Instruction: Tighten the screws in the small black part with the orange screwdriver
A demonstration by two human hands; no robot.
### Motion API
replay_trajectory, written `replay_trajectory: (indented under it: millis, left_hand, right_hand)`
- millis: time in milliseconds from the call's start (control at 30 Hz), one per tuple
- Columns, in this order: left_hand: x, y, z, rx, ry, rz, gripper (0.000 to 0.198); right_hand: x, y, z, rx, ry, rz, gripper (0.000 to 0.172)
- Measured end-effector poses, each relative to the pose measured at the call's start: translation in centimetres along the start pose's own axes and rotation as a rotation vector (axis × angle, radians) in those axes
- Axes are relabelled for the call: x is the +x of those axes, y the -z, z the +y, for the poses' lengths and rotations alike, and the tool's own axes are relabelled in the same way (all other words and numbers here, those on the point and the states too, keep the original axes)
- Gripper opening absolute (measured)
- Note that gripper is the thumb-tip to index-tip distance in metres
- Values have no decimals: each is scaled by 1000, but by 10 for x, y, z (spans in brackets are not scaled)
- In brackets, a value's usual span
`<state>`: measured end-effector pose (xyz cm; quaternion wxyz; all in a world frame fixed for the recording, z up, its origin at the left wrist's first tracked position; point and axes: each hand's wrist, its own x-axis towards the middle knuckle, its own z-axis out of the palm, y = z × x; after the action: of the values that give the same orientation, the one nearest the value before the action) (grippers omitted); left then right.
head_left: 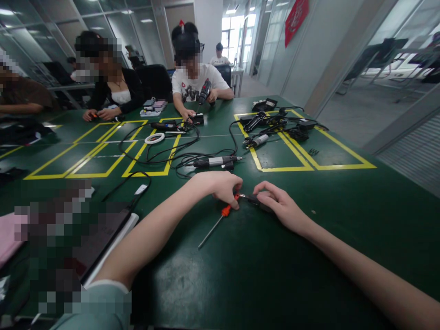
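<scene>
My left hand (pixel 227 187) is closed with its fingers around the orange handle of a screwdriver (pixel 226 211). The long metal shaft slants down and left over the green table. Close by on the right, my right hand (pixel 277 204) has its fingers curled over a dark, slim object (pixel 255 200). A short metal end of that object points at the screwdriver handle, near my left fingertips; whether the two touch I cannot tell. The palm side of both hands is partly hidden.
Beyond my hands lies a corded electric screwdriver (pixel 216 161) with looping black cable. Yellow tape frames the green table (pixel 309 284); black parts and cables (pixel 268 120) sit at the far right. A white tape roll (pixel 154 138) lies left. A co-worker opposite holds a drill (pixel 205 91).
</scene>
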<state>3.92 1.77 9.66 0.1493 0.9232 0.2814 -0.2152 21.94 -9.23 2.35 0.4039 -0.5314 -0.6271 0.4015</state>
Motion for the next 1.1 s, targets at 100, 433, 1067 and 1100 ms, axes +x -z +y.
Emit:
replay_trajectory:
  millis: [100, 433, 1067, 1100]
  left_hand:
    - [-6, 2, 6, 84, -34, 77, 57]
    - [-3, -2, 29, 104, -211, 215, 36]
    - [1, 0, 23, 3, -215, 92, 32]
    - [1, 0, 23, -2, -213, 89, 32]
  right_hand:
    - [1, -1, -1, -3, -6, 33, 28]
    - [0, -8, -5, 24, -97, 130, 36]
    - [-1, -9, 0, 78, -124, 110, 39]
    - [-1, -9, 0, 93, -129, 98, 40]
